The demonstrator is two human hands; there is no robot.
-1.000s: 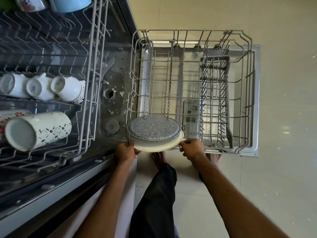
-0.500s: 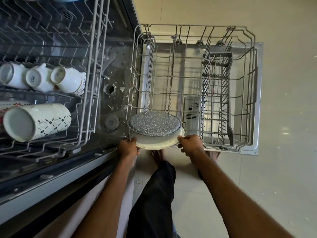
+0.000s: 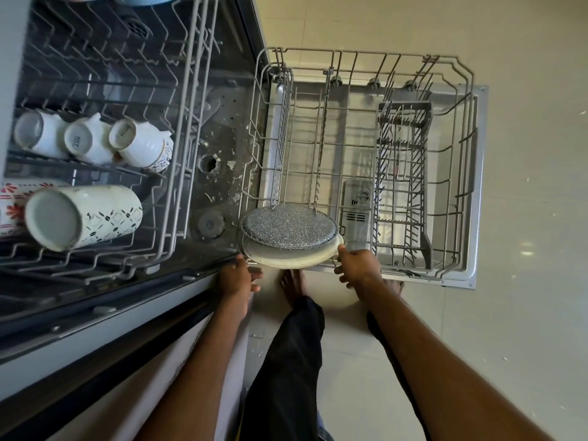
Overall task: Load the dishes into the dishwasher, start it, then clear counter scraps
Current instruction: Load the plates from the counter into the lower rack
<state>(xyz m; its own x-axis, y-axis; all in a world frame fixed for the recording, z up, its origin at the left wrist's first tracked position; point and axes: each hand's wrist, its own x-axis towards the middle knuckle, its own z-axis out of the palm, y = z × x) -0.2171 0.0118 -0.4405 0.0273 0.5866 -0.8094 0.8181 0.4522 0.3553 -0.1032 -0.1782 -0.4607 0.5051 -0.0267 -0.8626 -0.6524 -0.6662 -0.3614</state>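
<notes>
A grey speckled plate (image 3: 288,227) and a cream plate (image 3: 286,257) stand together on edge at the near left corner of the pulled-out lower rack (image 3: 470,128). My right hand (image 3: 358,265) has its thumb on the cream plate's right rim, with fingers curled under it at the rack's front wire. My left hand (image 3: 238,278) sits just below the plates' left rim, fingers loosely curled, holding nothing that I can see. The upper rack (image 3: 178,148) at left carries three white cups (image 3: 92,143) and a patterned mug (image 3: 82,214) lying on its side.
The open dishwasher door (image 3: 479,186) lies flat under the lower rack over the tiled floor. A grey cutlery basket (image 3: 404,186) stands at the rack's right side. Food scraps dot the tub floor (image 3: 222,173). My bare foot (image 3: 294,286) and dark trouser leg are below the rack.
The plates stay in the rack's near corner. My left hand has slipped down off the plates' left edge. The right hand stays at the right rim. The view has shifted slightly.
</notes>
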